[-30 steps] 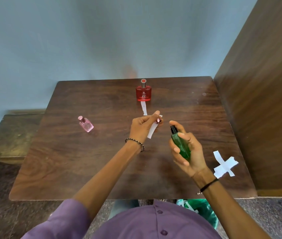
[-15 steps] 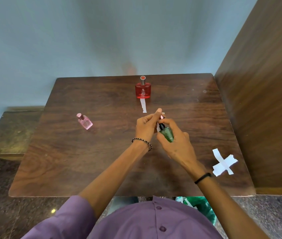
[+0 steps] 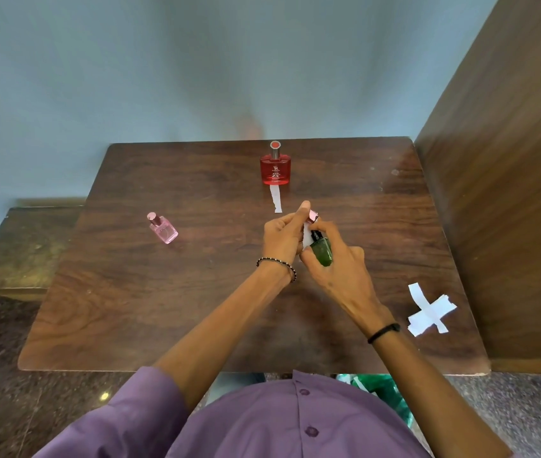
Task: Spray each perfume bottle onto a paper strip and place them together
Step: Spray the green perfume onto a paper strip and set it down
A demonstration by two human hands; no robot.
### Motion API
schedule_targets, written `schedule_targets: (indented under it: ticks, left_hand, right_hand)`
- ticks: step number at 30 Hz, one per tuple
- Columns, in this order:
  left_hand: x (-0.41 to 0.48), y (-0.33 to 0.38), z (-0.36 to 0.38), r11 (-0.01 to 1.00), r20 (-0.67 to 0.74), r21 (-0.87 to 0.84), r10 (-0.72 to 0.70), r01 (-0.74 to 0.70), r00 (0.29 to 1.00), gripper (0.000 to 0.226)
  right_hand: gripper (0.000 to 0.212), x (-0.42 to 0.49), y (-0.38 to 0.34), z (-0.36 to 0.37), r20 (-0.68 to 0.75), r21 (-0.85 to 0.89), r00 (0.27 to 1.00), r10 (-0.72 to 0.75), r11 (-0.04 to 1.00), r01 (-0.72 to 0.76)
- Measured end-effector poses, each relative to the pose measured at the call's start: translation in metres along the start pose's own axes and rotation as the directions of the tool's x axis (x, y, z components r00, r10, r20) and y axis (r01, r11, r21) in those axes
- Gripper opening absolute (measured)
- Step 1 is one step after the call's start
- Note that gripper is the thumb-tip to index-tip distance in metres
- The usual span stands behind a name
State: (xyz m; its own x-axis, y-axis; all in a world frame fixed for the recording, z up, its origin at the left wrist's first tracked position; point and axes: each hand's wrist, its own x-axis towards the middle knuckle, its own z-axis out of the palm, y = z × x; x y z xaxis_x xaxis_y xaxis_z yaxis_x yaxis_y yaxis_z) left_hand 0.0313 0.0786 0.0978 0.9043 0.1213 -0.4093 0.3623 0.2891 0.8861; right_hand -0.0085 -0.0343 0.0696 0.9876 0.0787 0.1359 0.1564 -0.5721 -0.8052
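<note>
My right hand (image 3: 335, 266) grips a small green spray bottle (image 3: 321, 250) above the middle of the wooden table (image 3: 196, 292). Its black nozzle points at a white paper strip (image 3: 306, 235) pinched in my left hand (image 3: 284, 238), which also holds a small pink cap (image 3: 313, 215). The two hands touch. A red perfume bottle (image 3: 275, 166) stands at the table's far side with a paper strip (image 3: 275, 203) lying in front of it. A pink perfume bottle (image 3: 162, 228) stands at the left.
Several loose white paper strips (image 3: 429, 310) lie crossed near the table's right edge. A tall wooden panel (image 3: 510, 193) rises along the right side. A lower wooden bench (image 3: 21, 249) adjoins the table on the left. A pale wall stands behind.
My right hand has carried the green bottle left and forward until its nozzle meets the strip in my left hand. The left hand has barely moved.
</note>
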Motion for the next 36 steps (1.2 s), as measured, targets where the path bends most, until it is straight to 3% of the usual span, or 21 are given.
schedule_targets:
  ticks: [6,16,20,27,36]
  left_hand:
    - [0.0,0.002,0.005,1.0,0.022,-0.003,0.001,-0.001,1.0,0.061]
    - [-0.003,-0.002,0.007,0.999,0.019,-0.034,-0.033,0.034,0.999,0.052]
    - [-0.001,-0.005,0.009,0.999,0.021,-0.016,-0.041,0.042,0.999,0.06]
    - [-0.002,-0.007,0.011,0.997,0.019,-0.044,-0.067,0.068,0.998,0.033]
    - [0.005,-0.012,0.015,0.995,-0.011,-0.069,-0.075,0.074,0.997,0.028]
  right_hand:
    - [0.037,0.003,0.007,0.0,0.016,-0.032,1.0,-0.024,0.999,0.024]
    - [0.039,0.001,0.014,0.003,0.014,-0.067,0.999,-0.035,0.997,0.036]
    - [0.041,-0.004,0.015,0.005,-0.017,-0.041,0.999,-0.033,0.999,0.032]
    - [0.037,-0.008,0.01,0.002,-0.114,0.038,0.993,0.013,0.999,-0.008]
    - [0.039,-0.004,0.015,-0.015,-0.12,0.023,0.993,-0.004,1.0,0.007]
